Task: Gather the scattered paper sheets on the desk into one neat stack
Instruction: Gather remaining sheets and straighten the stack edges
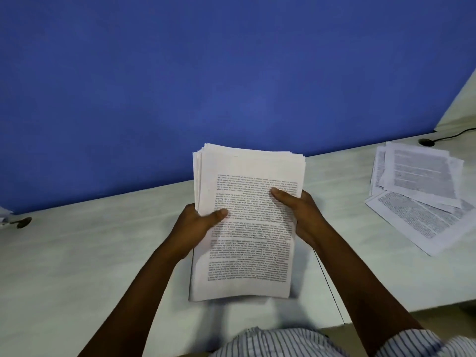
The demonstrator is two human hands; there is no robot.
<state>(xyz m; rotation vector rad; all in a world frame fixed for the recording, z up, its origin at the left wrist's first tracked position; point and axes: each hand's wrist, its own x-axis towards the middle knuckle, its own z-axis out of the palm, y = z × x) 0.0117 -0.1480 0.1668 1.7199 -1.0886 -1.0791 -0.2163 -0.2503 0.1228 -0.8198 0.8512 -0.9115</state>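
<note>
We see a deep blue wall (231, 73), a pale grey-white desk (77, 253), white paper sheets (247, 228) lined with black print, a black cable (453, 135), and a white shirt (278, 343) with thin dark stripes.

Backdrop: flat blue wall (180, 73), matte, filling the upper half of the view; a soft, brighter patch of light lay near its middle.
Worktop (77, 266): pale grey-white with faint grain, running left to right beneath the wall.
Seam (331, 289): thin dark line crossing the worktop toward its near edge.
Left grommet (23, 222): dark, round, near the wall.
Right grommet (426, 142): dark, oval, with a black cable (453, 135) leading away rightward.
Pale panel (461, 109): slanted, at the far right edge.
</note>
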